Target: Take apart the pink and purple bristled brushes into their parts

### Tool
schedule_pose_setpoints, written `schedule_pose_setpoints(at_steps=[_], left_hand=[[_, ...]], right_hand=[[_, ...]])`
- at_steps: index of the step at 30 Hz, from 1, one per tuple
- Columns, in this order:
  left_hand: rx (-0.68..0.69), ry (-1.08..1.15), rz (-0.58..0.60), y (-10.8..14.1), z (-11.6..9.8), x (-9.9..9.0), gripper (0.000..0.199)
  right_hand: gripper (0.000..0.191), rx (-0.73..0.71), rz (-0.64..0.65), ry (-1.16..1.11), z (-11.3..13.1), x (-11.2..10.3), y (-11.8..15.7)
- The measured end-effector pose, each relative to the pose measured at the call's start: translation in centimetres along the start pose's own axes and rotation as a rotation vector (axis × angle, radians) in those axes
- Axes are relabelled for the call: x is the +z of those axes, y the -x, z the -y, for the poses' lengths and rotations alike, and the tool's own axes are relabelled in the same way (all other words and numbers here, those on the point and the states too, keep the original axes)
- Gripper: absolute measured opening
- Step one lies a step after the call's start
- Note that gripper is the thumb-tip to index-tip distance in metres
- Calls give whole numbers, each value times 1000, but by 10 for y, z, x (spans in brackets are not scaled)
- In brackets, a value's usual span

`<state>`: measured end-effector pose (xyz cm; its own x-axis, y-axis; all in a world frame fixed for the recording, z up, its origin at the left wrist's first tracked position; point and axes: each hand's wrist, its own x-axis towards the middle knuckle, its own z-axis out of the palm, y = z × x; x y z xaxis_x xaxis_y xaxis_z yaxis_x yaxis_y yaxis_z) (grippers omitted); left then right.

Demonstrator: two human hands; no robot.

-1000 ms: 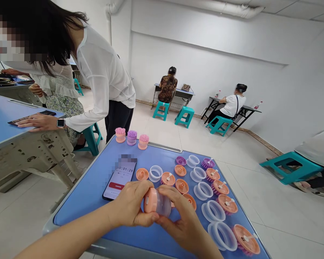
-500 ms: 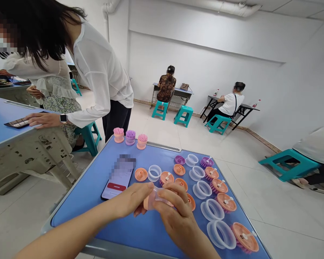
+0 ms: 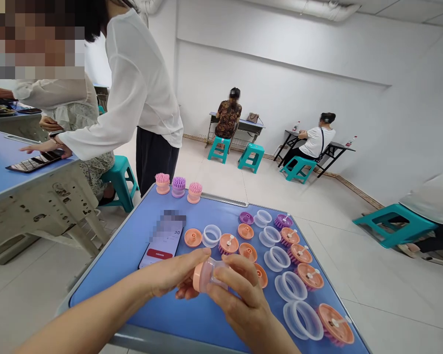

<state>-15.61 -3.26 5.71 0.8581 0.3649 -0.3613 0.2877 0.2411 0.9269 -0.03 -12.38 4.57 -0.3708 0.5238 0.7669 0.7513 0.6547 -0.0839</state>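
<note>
White walls (image 3: 273, 54) and a pale tiled floor (image 3: 195, 172) surround a blue counter (image 3: 192, 317) in the lower centre of the frame. At upper left, a person in a white top (image 3: 143, 88) leans over another surface.

Just below the counter's middle, two bare hands hold a small clear piece (image 3: 209, 276) with a peach cap (image 3: 198, 278) at its left end. The left hand (image 3: 173, 273) has its grip around the capped end, thumb above and fingers below; the right hand (image 3: 243, 287) pinches the clear end with curled fingers.

Three bristled brushes (image 3: 178, 188) stand upright at the counter's far left corner and look complete. The held piece seems partway: cap and clear part together, no bristles visible on it. Much appears left: loose caps (image 3: 245, 231), clear rings (image 3: 290, 322) and bristled discs (image 3: 310, 276) lie separately, mostly in rows at right. Fingers hide some parts, so a full count is uncertain. A phone (image 3: 166, 243) lies left of centre.
</note>
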Motion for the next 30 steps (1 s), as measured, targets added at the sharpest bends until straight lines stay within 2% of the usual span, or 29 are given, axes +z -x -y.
schedule_pose_setpoints(at_steps=[4,6,10,13,20,24,27,30], left_hand=[[-24,16,13,0,0,-5,65],[-45,55,-16,0,-2,-10,63],[37,199,-101,1,-7,-20,54],[145,314,-99,3,-8,-21,48],[293,463,-41,9,-11,-19,42],[326,483,-62,10,-12,-18,31],[344,306,-188,7,-7,-16,27],[387,-26,-334,4,0,-15,39]], right_hand=[[34,-47,2,13,-1,-2,3],[32,-24,-56,23,-3,-2,4],[40,148,-283,-62,-8,-3,0],[51,281,-354,-123,-11,-6,-3],[43,461,-309,-235,-14,-9,1],[44,499,-170,-291,-13,-3,0],[44,452,-91,-230,-11,2,-2],[42,455,-41,-149,-11,7,-1]])
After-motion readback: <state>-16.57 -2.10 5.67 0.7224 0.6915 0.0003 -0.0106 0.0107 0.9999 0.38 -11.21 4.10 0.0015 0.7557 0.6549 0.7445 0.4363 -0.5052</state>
